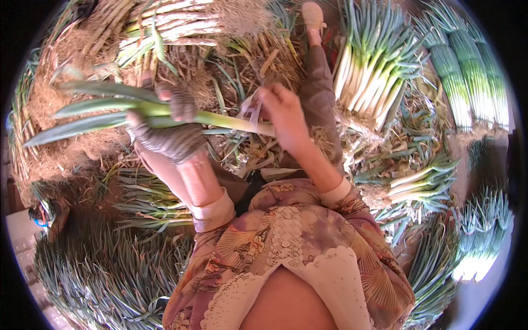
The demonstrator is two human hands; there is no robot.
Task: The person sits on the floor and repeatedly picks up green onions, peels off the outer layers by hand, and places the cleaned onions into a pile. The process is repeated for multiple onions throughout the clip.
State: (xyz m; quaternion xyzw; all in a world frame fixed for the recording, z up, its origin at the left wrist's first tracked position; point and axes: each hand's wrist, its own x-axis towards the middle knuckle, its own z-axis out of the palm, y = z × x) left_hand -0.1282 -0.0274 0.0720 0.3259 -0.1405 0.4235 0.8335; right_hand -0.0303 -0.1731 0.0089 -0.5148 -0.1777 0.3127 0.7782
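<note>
My left hand [171, 128], in a grey fingerless knit glove, grips a thick green onion [214, 119] around its green upper part. The onion lies nearly level, its leaves fanning out to the left and its white shank pointing right. Its root end is hidden behind my right hand [285, 115]. That bare hand is beside the white shank, fingers curled in on a thin, translucent strip of outer skin [255, 111] that hangs against the shank. Some of the right fingers are blurred.
Untrimmed onions with brown roots [177, 24] are heaped ahead. At right stand a peeled pile [371, 74] and bound bundles [474, 78], with a smaller pile [425, 183] nearer. Stripped leaves [396, 152] litter the ground. My outstretched leg [319, 95] lies between. More onions [111, 272] lie at lower left.
</note>
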